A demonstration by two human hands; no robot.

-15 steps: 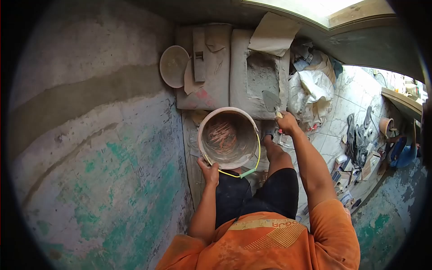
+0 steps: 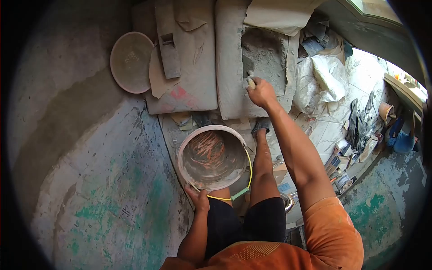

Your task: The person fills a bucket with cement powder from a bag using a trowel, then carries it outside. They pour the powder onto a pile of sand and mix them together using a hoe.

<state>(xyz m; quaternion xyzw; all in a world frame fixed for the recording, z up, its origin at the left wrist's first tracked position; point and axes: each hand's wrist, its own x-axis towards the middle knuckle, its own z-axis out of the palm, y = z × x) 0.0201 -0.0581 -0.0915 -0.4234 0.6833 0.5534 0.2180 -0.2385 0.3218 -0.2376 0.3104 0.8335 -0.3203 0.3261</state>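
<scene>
My left hand (image 2: 197,198) is closed on the near-left rim of a bucket (image 2: 181,157), which is tilted so that its inside shows. Pale streaks and grey residue coat the inside, and a yellow wire handle with a green grip hangs along its near right side. My right hand (image 2: 262,93) is wrapped round the light handle of a trowel (image 2: 251,83). It is over the lower left of the opening cut in a paper sack (image 2: 229,58). Grey powder (image 2: 270,60) fills that opening. The trowel's blade can hardly be made out.
Left of the open sack lies another sack (image 2: 195,90) with a wooden plane-like block (image 2: 167,49) on it. A round basin (image 2: 131,63) leans by the wall. White plastic sacking (image 2: 321,81) lies to the right, with scattered tools and a small bucket (image 2: 385,111) beyond.
My right hand has moved with the trowel from the sack's near right edge to the left side of its opening. My left hand still grips the bucket; the view has shifted.
</scene>
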